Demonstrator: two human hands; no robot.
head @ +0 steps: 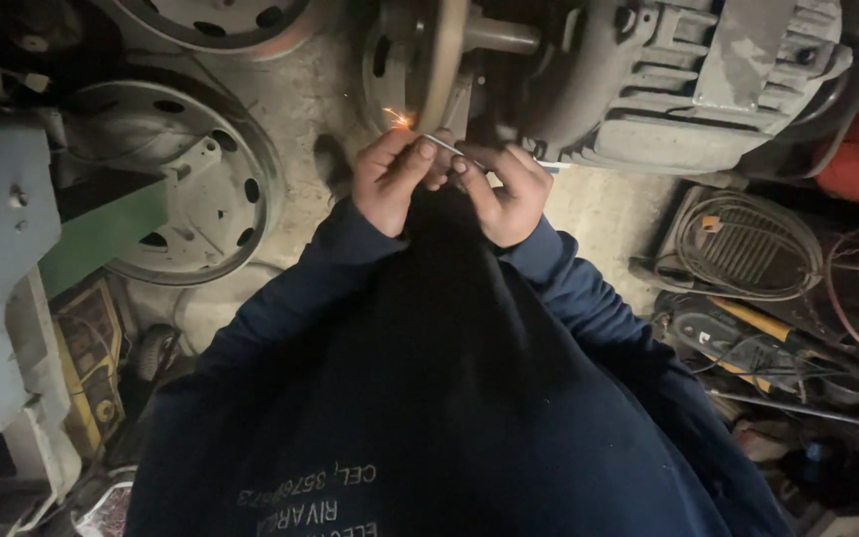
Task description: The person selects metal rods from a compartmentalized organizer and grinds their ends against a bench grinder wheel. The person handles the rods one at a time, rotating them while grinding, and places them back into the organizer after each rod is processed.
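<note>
With your left hand [390,179] and right hand [505,195] both pinched on the thin metal rod [452,149], keep its tip light and steady against the grinding wheel [437,60] just above your left fingers, where sparks [399,120] fly.

Both hands [449,184] on rod [446,146]; sparks [400,119]

The person wears a dark navy sweatshirt with long sleeves. The sleeves end in ribbed cuffs at the wrists, and the cloth makes soft folds along both arms. On the chest there are some lines of pale grey printed letters. The left hand [390,179] and the right hand [509,194] are bare, without gloves.
</note>
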